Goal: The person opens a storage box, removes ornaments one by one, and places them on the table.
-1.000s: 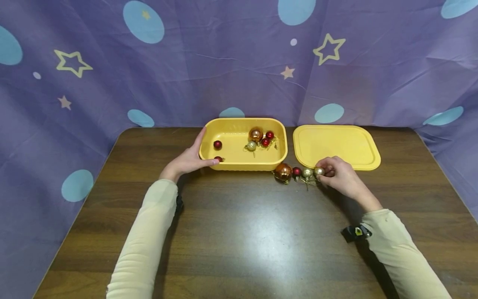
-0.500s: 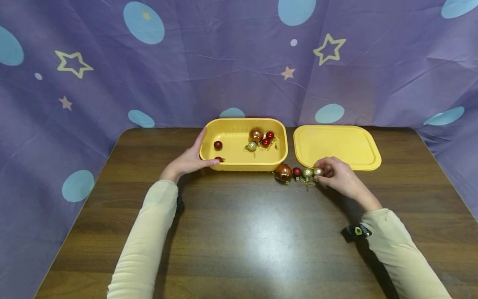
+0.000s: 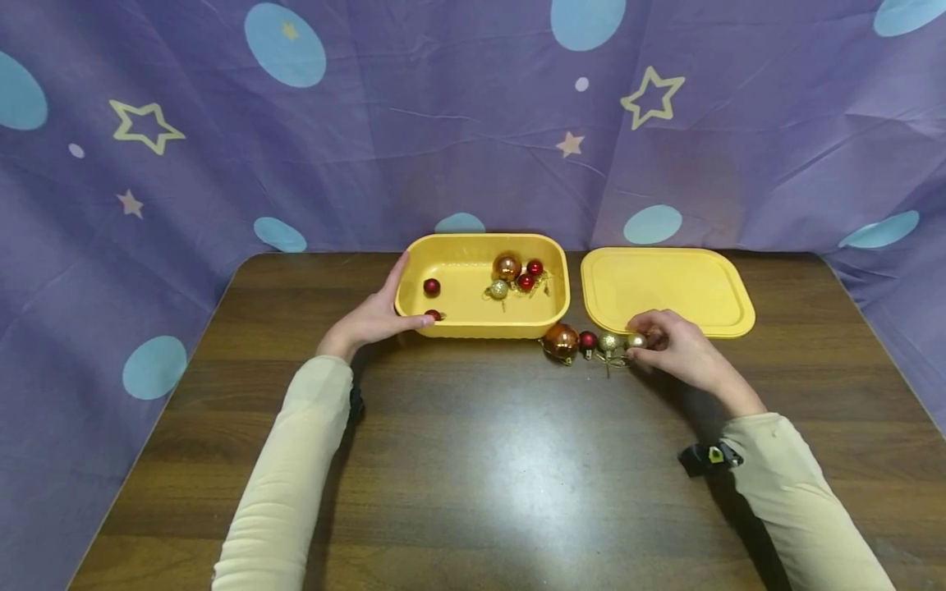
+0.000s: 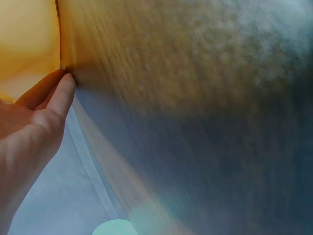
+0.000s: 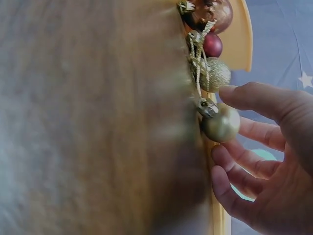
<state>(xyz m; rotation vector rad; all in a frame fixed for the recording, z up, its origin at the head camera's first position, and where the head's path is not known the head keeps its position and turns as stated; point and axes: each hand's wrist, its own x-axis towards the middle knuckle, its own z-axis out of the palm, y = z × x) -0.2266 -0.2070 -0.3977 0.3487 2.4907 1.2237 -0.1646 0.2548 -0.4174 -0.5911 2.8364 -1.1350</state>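
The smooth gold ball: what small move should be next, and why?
Perhaps the right hand should nudge the smooth gold ball toward the glittery gold ball: the hand curls around the first, and the right wrist view shows a gap between the balls.

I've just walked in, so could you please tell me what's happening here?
A person's right hand is curled round a smooth gold bauble, the last in a row after a copper bauble, a red bauble and a glittery gold bauble. The left hand touches a yellow box holding more baubles. A yellow lid lies beside it.
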